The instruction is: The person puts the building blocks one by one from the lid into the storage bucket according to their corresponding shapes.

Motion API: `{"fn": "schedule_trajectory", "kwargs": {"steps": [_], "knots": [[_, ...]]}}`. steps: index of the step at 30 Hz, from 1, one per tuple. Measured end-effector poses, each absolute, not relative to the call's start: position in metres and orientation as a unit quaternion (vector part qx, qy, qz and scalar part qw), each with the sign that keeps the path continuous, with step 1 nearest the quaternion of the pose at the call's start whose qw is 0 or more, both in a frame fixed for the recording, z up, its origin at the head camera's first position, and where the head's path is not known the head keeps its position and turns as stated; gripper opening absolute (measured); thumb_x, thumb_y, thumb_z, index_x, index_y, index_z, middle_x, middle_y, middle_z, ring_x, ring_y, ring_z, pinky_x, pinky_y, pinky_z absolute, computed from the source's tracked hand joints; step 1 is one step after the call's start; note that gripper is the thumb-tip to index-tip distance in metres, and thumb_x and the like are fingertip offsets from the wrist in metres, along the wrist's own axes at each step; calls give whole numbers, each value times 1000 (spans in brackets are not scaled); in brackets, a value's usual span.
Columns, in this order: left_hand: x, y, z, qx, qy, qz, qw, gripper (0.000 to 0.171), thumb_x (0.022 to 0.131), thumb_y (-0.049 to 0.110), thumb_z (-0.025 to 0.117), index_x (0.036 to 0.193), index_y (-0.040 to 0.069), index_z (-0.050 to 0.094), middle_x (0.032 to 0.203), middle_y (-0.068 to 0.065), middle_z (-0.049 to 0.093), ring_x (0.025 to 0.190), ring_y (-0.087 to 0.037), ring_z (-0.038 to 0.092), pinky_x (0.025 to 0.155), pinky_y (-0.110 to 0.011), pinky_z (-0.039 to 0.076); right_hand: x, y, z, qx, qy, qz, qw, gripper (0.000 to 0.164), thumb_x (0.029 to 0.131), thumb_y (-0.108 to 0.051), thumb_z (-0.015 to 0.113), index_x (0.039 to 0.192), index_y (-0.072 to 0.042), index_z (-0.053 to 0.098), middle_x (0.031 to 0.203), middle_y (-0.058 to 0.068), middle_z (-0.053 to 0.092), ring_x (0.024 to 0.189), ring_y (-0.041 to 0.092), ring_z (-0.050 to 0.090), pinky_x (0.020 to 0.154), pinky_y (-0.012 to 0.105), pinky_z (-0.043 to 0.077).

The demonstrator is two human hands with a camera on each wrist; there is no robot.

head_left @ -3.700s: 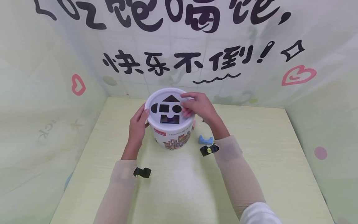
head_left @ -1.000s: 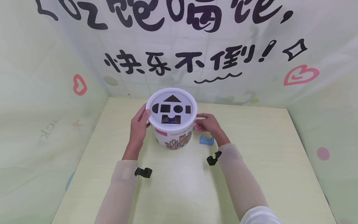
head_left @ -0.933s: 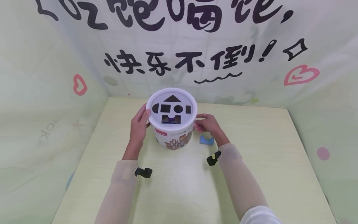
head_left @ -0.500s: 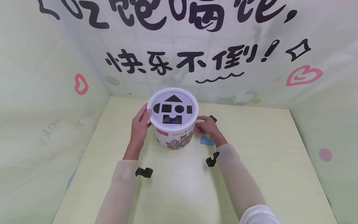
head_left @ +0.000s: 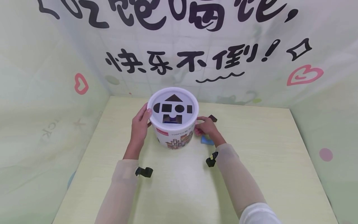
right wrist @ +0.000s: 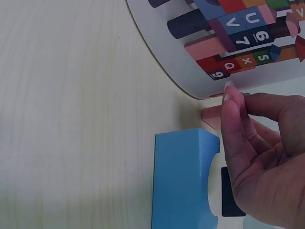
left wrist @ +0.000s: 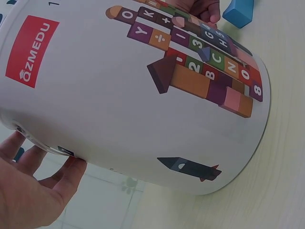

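Note:
A white round block bucket (head_left: 174, 138) with a white lid (head_left: 193, 99) stands on the table; shape-cut holes pierce the lid. My left hand (head_left: 139, 124) grips the bucket's left side, thumb on the rim and fingers round the back. Low at the bucket's right side, my right hand (head_left: 206, 126) has its fingers curled at a small pink block (right wrist: 211, 116); they hide one end of it in the right wrist view. A blue block with a curved notch (right wrist: 178, 176) lies just nearer than that hand. Beyond the hand is a dark brown block (head_left: 213, 118).
The pale wooden table (head_left: 251, 161) is bounded by a printed cloth wall (head_left: 173, 74) at the back and cloth on both sides. Each forearm carries a black wrist mount, such as the left mount (head_left: 144, 172).
My right hand has come down from the lid to the pink block beside the bucket, then stayed nearly still. The dark brown block shows again. The left hand keeps its hold; the view shifted slightly.

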State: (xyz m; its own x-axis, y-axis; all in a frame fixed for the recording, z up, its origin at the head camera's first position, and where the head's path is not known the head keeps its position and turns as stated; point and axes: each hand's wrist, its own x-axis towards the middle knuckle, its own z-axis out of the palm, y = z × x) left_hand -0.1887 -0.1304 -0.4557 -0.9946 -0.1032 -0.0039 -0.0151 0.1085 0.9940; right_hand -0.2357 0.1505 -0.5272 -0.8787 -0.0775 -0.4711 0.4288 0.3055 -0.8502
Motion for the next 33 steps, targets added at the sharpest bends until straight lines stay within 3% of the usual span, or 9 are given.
{"fn": "schedule_trajectory", "kwargs": {"steps": [7, 20, 33], "knots": [[-190, -130, -456, 41, -741, -670, 34, 49, 96, 52, 53, 142, 34, 50, 142, 3, 53, 126, -20, 53, 101, -49, 49, -237, 149, -531, 115, 787, -564, 221, 52, 91, -2, 62, 141, -2, 48, 68, 10, 66, 54, 16, 63, 57, 29, 59], [-189, -130, -456, 33, -744, -666, 36, 49, 97, 52, 51, 143, 34, 49, 143, 3, 53, 125, -20, 53, 100, -48, 49, -234, 147, -534, 99, 793, -563, 213, 43, 90, -1, 60, 133, 2, 53, 69, 14, 65, 54, 16, 62, 55, 29, 59], [-189, -130, -456, 35, -743, -668, 34, 50, 97, 51, 52, 143, 34, 49, 144, 3, 52, 127, -21, 52, 101, -51, 48, -234, 152, -537, 97, 794, -568, 192, 39, 90, -4, 61, 128, -1, 57, 67, 11, 63, 55, 16, 60, 55, 27, 57]]}}
